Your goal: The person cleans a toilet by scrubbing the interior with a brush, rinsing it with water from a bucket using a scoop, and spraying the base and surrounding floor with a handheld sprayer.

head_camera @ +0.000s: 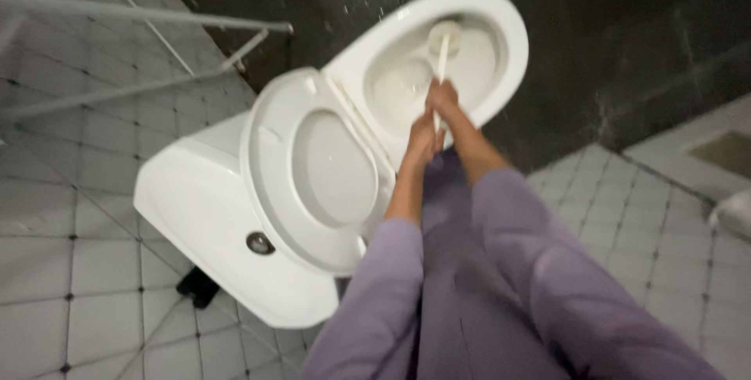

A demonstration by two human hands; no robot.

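Note:
A white toilet (501, 67) stands below me with its seat and lid (313, 161) raised against the cistern (203, 224). Both my hands grip the handle of a white toilet brush (443, 44). My right hand (443, 100) is higher on the handle, nearer the bowl. My left hand (422, 141) holds it lower down. The brush head rests inside the bowl near the far rim. Both my arms wear purple sleeves.
White tiled wall fills the left side with a metal rail (141, 16) fixed to it. The floor around the bowl is dark and wet (626, 44). A pale tiled area (626, 224) lies at the right. A small dark object (197, 286) sits beneath the cistern.

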